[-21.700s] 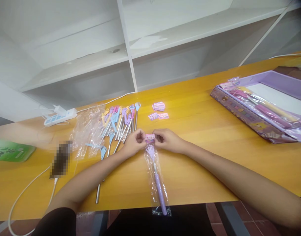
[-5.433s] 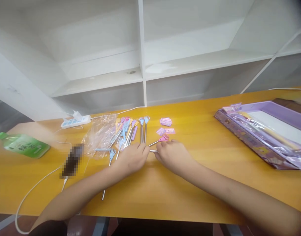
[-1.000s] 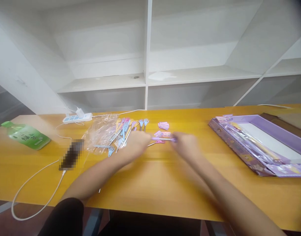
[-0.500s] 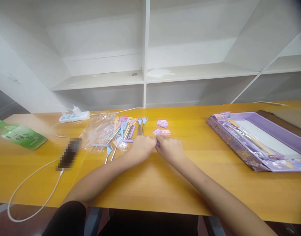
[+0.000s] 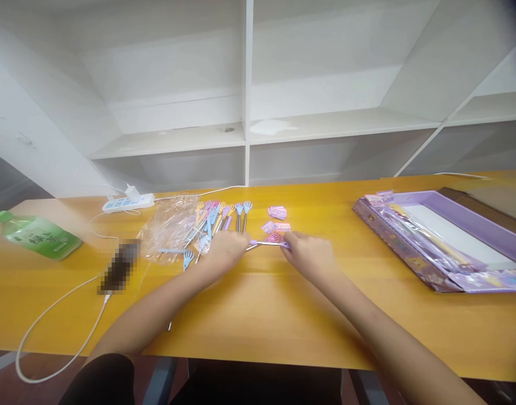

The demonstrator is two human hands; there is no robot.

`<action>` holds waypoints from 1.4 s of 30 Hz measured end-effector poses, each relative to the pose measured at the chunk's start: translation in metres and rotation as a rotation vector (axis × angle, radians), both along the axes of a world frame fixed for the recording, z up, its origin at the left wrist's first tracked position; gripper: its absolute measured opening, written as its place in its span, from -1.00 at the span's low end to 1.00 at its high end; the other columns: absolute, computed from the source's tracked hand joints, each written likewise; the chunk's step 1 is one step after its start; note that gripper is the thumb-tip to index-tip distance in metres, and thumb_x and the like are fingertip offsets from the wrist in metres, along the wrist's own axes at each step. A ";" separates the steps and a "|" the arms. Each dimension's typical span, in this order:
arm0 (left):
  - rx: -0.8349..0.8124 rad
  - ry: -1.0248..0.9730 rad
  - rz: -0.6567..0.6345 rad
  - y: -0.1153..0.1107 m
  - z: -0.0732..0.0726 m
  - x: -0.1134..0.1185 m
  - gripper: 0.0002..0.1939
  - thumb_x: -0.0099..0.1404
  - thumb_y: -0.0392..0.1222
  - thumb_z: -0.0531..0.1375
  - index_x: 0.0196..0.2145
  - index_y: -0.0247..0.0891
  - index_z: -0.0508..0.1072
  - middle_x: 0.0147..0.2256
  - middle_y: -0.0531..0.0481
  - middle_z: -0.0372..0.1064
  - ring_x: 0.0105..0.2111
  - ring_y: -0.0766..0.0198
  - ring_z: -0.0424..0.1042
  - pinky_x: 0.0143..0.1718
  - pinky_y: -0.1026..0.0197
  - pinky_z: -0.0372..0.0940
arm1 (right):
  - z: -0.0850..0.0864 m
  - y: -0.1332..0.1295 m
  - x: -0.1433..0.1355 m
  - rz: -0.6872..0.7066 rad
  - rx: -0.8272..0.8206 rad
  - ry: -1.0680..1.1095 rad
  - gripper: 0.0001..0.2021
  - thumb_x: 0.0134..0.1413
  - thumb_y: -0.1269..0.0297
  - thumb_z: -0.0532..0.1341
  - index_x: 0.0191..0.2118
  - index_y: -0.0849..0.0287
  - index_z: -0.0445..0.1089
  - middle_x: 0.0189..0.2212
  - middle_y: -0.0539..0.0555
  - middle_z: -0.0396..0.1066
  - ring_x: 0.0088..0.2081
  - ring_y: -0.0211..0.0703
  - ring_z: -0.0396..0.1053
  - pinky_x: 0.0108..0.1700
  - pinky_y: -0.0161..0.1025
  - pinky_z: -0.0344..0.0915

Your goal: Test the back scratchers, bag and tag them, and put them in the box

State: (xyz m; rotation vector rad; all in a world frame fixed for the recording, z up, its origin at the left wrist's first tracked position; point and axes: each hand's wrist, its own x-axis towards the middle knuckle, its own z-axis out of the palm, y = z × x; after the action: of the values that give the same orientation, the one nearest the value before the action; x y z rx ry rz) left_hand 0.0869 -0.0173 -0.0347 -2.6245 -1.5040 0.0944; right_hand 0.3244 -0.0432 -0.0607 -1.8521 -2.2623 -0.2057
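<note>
A thin metal rod (image 5: 268,243) with purple ends stretches between my two closed hands. My left hand (image 5: 230,247) grips its left end, and my right hand (image 5: 306,252) holds the right end. Just behind the rod lies a pink hand-shaped head (image 5: 273,237), close to small printed cards (image 5: 277,226). Another stack of cards (image 5: 277,212) sits farther back. To the left of my left hand, several small scratchers (image 5: 215,216) with blue, yellow, pink and purple heads lie beside and partly on clear plastic wrapping (image 5: 167,225).
A purple tray (image 5: 435,198) with wrapped items stands at the right. On the left are a green bottle (image 5: 40,235), a blurred dark object (image 5: 119,266) with a white cable, and a power strip (image 5: 129,202). White shelving (image 5: 249,101) rises behind the table (image 5: 258,315).
My hands have moved apart, the left one leftward and the right one rightward, exposing the metal rod between them. The pink head behind it has come into view.
</note>
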 end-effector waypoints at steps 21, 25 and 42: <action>0.170 0.142 0.132 -0.001 -0.007 -0.203 -0.74 0.31 -0.25 0.08 -0.43 -0.23 0.55 -0.48 -0.17 0.53 -0.42 0.04 0.54 -0.47 0.20 0.06 | -0.035 -0.059 0.264 -0.270 0.068 -0.213 -0.89 0.08 0.19 0.30 -0.37 0.01 0.60 -0.33 0.25 0.60 -0.48 -0.09 0.28 -0.42 -0.21 -0.17; 0.190 0.144 0.162 -0.003 -0.002 -0.202 -0.72 0.32 -0.24 0.06 -0.43 -0.22 0.55 -0.47 -0.16 0.53 -0.42 0.07 0.52 -0.48 0.22 -0.02 | -0.038 -0.060 0.257 -0.307 0.064 -0.169 -0.90 0.06 0.17 0.33 -0.33 0.02 0.60 -0.25 0.28 0.60 -0.44 -0.07 0.30 -0.41 -0.18 -0.14; 0.145 0.114 0.332 0.017 0.003 -0.177 -0.73 0.36 -0.20 0.07 -0.34 -0.18 0.58 -0.33 -0.20 0.61 -0.29 -0.06 0.58 -0.32 0.11 0.29 | -0.014 -0.016 0.228 -0.596 -0.141 -0.021 -0.74 0.33 0.06 0.11 -0.18 0.04 0.50 -0.26 0.27 0.55 -0.35 0.08 0.40 -0.39 -0.14 0.08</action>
State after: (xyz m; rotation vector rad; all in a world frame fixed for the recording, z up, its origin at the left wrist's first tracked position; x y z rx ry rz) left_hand -0.0900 0.0001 -0.0321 -2.2007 -1.8149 0.1536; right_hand 0.5527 -0.0595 -0.0748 -2.5649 -1.7084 -0.1558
